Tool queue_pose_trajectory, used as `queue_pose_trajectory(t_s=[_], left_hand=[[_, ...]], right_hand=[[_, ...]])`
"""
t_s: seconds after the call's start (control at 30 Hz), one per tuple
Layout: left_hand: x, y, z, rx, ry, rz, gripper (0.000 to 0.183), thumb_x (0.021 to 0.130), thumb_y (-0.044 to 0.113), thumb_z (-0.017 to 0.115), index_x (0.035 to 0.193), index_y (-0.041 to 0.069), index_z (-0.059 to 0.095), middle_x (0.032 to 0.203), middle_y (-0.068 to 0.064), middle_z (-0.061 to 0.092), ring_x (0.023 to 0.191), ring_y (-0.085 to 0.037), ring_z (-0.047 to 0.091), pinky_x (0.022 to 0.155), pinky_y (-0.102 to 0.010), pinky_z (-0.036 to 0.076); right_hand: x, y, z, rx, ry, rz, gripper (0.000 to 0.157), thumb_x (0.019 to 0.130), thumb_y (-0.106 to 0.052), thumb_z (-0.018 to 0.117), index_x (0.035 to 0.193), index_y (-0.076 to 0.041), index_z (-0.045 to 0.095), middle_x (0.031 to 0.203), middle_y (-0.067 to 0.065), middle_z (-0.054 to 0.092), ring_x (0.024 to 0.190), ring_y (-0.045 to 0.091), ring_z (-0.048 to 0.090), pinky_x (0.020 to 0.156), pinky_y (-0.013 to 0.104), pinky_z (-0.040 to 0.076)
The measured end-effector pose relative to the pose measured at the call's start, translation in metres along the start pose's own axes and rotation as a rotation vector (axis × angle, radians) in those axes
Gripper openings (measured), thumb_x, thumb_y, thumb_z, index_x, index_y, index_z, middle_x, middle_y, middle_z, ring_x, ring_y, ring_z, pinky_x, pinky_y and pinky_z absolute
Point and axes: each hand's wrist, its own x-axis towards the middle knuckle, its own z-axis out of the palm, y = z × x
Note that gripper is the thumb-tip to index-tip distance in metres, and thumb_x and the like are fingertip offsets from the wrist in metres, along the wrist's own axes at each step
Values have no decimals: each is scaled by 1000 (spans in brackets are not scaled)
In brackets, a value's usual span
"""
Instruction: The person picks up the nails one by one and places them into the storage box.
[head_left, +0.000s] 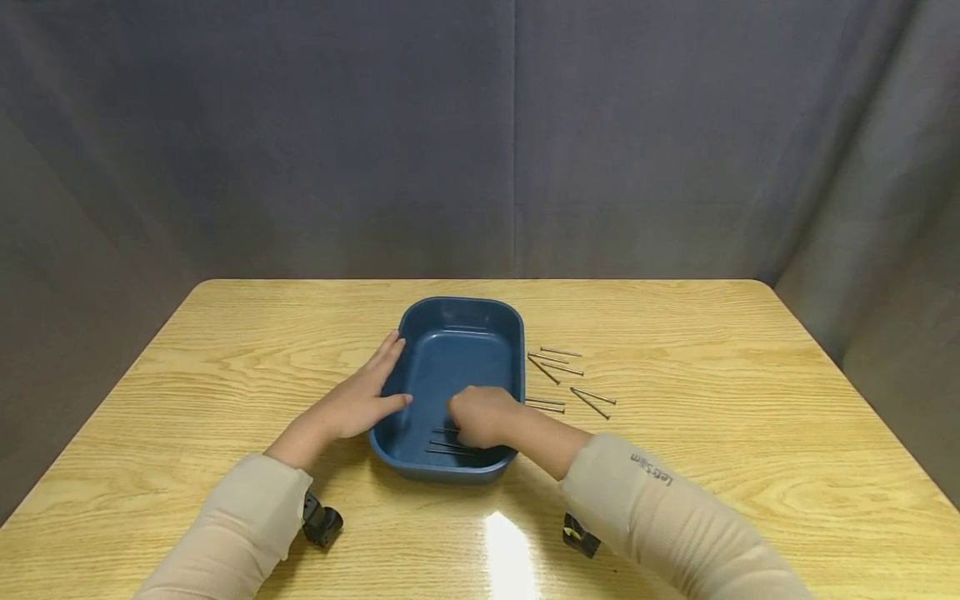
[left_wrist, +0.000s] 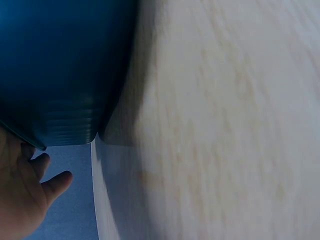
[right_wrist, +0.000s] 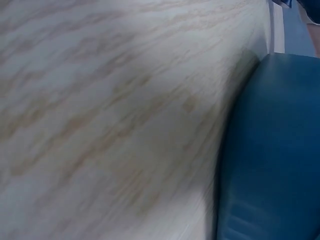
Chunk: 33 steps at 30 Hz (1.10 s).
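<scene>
Beige sleeves (head_left: 240, 517) come in from the near side, the right with printed lettering. The fingers of the right hand (head_left: 483, 417) are curled down inside the blue tray (head_left: 457, 358); I cannot tell whether they pinch anything. The left hand (head_left: 360, 402) has its fingers spread at the tray's left rim, thumb reaching over the inside. At least 3 nails (head_left: 448, 452) lie in the tray's near end, beside the right hand. About 8 loose nails (head_left: 562, 368) lie on the counter (head_left: 712, 375) just right of the tray, with a gray curtain (head_left: 360, 150) behind.
</scene>
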Motion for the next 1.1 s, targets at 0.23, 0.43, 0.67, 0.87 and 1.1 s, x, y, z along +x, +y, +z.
queue_pose_trajectory(t_s=[0.23, 0.43, 0.67, 0.87, 1.1], left_hand=[[2, 1, 0, 1, 18, -3, 77, 91, 29, 50, 148, 8, 2, 154, -6, -7, 139, -34, 10, 105, -56, 23], [0, 2, -1, 4, 8, 5, 76, 92, 30, 49, 148, 8, 2, 154, -7, -7, 140, -32, 5, 107, -55, 19], [-1, 1, 0, -9, 14, -4, 77, 91, 28, 50, 147, 7, 2, 154, -8, -7, 139, -34, 8, 106, -55, 21], [0, 1, 1, -14, 20, -5, 77, 91, 27, 50, 147, 6, 3, 154, -9, -7, 138, -35, 10, 105, -56, 23], [1, 1, 1, -15, 16, -1, 77, 91, 27, 50, 147, 7, 2, 154, -8, -7, 139, -35, 10, 105, -56, 23]], right_hand=[[2, -3, 1, -64, 10, 25, 12, 81, -11, 60, 69, -12, 58, 76, 2, 63, 70, 15, 60, 60, 36, 51], [4, -5, 1, -60, -53, 45, 8, 84, -9, 57, 81, -11, 64, 86, 3, 64, 73, 15, 58, 60, 31, 47], [6, -7, 1, -72, -48, 44, 7, 82, -10, 58, 83, -11, 65, 91, 4, 66, 77, 16, 60, 62, 34, 50], [5, -6, 0, -76, -36, 48, 6, 79, -11, 60, 73, -11, 62, 90, 4, 67, 75, 15, 60, 62, 36, 51], [-1, -4, -6, -52, 7, 11, 21, 77, -12, 62, 60, -14, 50, 64, -2, 55, 59, 11, 49, 51, 31, 44]])
